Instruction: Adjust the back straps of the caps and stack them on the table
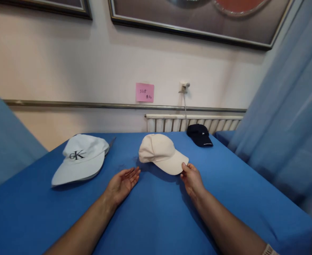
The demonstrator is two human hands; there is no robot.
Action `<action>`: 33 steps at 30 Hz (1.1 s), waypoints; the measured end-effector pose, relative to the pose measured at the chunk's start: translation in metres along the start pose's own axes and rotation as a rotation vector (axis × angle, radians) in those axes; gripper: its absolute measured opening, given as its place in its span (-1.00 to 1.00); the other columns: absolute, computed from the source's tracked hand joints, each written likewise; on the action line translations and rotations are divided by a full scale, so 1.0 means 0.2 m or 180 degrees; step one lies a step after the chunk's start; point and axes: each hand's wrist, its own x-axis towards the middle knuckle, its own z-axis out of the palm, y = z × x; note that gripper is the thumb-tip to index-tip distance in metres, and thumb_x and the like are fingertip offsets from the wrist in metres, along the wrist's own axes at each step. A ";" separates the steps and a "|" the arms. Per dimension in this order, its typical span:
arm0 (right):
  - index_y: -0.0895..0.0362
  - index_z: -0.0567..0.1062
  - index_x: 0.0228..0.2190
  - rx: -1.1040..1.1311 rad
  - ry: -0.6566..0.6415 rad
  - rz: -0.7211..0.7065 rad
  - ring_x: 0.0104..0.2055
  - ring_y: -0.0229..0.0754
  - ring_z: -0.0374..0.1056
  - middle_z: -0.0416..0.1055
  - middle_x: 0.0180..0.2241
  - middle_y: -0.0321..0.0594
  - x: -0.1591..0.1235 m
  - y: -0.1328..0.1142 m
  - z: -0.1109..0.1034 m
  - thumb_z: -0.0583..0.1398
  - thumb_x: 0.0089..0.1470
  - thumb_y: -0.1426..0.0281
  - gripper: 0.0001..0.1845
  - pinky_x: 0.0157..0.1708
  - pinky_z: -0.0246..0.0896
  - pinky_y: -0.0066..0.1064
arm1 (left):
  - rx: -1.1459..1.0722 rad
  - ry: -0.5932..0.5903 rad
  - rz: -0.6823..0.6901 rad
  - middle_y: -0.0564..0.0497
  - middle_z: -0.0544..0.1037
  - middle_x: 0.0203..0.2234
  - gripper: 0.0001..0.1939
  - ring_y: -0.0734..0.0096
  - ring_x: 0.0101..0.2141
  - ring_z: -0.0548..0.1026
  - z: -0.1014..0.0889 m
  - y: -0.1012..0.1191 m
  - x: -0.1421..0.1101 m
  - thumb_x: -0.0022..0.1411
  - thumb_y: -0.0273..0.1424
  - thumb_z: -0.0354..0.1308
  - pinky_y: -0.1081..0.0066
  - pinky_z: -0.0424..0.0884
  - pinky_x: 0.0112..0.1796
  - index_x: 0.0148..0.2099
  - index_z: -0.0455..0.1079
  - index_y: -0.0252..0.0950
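Observation:
A cream baseball cap [162, 150] is in the middle of the blue-covered table [145, 219], its brim pointing right and toward me. My right hand [193, 180] pinches the tip of that brim, thumb on top and fingers beneath. Just left of the cap and short of it, my left hand [124, 184] is palm up with fingers stretched out, holding nothing. To the left lies a white cap [81, 159] with dark "CK" letters on its front. A small black cap [200, 135] rests at the far right edge of the table.
Blue curtains [286, 117] hang at the right, with another at the left. Behind the table are a white radiator [169, 124], a metal rail [97, 105], a pink note [144, 92] and a socket with a plug [184, 87]. Framed pictures hang above.

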 end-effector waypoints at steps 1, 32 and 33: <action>0.12 0.41 -0.41 0.0059 0.0079 -0.0122 -0.50 -0.29 0.34 0.49 -0.45 -0.29 0.03 -0.04 -0.04 0.39 -0.20 0.18 -0.62 -0.60 0.15 -0.53 | 0.0112 -0.0028 0.0005 -0.22 0.61 -0.28 -0.82 0.25 -0.31 0.62 0.00 0.00 0.00 0.17 -0.65 0.03 0.36 0.58 -0.34 -0.25 0.43 -0.40; 0.13 0.30 -0.56 0.0123 0.2141 -0.0886 -0.62 -0.34 0.32 0.33 -0.65 -0.42 0.26 -0.37 -1.09 0.29 -0.08 0.51 -0.77 -0.61 0.37 -0.54 | 0.1506 -0.0341 0.0081 -0.05 0.62 -0.26 -0.74 0.43 -0.34 0.58 0.03 -0.02 0.00 0.03 -0.59 0.36 0.51 0.56 -0.32 -0.17 0.55 -0.32; 0.12 0.30 -0.56 0.0080 0.2094 -0.0896 -0.62 -0.34 0.32 0.33 -0.64 -0.42 0.28 -0.37 -1.09 0.29 -0.08 0.50 -0.77 -0.60 0.37 -0.55 | 0.1524 -0.0363 0.0096 -0.05 0.62 -0.25 -0.73 0.43 -0.34 0.58 0.03 -0.03 0.00 0.03 -0.58 0.36 0.51 0.56 -0.31 -0.17 0.55 -0.32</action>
